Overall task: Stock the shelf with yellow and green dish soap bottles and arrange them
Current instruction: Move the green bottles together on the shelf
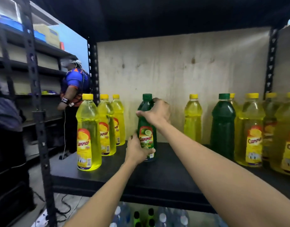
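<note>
Two bare forearms reach in from the bottom edge over the black shelf board (pixel 157 176). The left hand (pixel 137 151) wraps around the lower label of an upright dark green plastic dish soap bottle (pixel 146 128). The right hand (pixel 158 113) is clamped on its shoulder just under the green cap. The bottle stands mid-shelf, its base seemingly on the board, well apart from the row of three yellow soap bottles (pixel 106 128) on the left. A lone yellow bottle (pixel 192 118) and a second green bottle (pixel 223 126) stand to the right.
</note>
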Demonstrator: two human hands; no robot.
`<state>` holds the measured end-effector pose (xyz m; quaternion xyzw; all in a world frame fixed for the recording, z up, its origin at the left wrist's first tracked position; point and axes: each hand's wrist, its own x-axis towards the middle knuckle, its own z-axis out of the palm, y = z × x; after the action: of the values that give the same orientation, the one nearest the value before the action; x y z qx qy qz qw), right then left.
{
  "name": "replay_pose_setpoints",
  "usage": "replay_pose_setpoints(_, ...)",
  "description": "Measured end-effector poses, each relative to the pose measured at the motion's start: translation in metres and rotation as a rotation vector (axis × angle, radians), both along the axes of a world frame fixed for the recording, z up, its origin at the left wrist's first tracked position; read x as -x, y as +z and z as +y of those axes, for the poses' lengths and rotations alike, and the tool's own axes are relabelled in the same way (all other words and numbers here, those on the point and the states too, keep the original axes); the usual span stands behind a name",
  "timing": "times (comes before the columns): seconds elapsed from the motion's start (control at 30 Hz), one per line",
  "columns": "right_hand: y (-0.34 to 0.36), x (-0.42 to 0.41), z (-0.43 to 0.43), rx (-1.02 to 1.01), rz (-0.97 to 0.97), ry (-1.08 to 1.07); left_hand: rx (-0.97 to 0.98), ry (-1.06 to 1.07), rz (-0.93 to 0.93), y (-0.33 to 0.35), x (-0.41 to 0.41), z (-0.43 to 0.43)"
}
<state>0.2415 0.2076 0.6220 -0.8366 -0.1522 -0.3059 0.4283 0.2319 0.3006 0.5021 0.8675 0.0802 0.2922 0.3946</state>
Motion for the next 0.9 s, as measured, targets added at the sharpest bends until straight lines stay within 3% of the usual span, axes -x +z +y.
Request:
replay_pose_setpoints(0.37,0.000,-0.028,0.035,-0.069,0.131,0.038,0.040,-0.131,-0.056,-0.016,-0.022,0.042)
replay_pose_setpoints(0.47,0.013,-0.013,0.003,-0.121,0.263,0.169,-0.105,-0.055,-0.066,-0.010,-0.006,0.025)
replay_pose_setpoints(0.53,0.024,0.000,-0.040,-0.171,0.108,0.093,-0.242,0.045,-0.239,-0.006,0.012,0.003)
replay_pose_setpoints(0.63,0.036,0.014,-0.121,-0.255,-0.262,-0.309,-0.362,-0.011,-0.513,0.004,0.039,-0.049)
replay_pose_setpoints(0.67,0.039,0.014,-0.147,-0.320,-0.303,-0.423,-0.355,-0.088,-0.483,0.007,0.039,-0.067)
replay_pose_setpoints(0.73,0.044,0.007,-0.192,-0.461,-0.195,-0.477,-0.218,-0.297,-0.299,0.012,0.027,-0.105)
replay_pose_setpoints(0.83,0.043,-0.007,-0.229,-0.491,0.161,-0.222,0.131,-0.538,-0.021,0.016,-0.003,-0.160)
replay_pose_setpoints(0.9,0.036,-0.010,-0.240,-0.414,0.338,-0.018,0.241,-0.594,0.087,0.015,-0.016,-0.193)
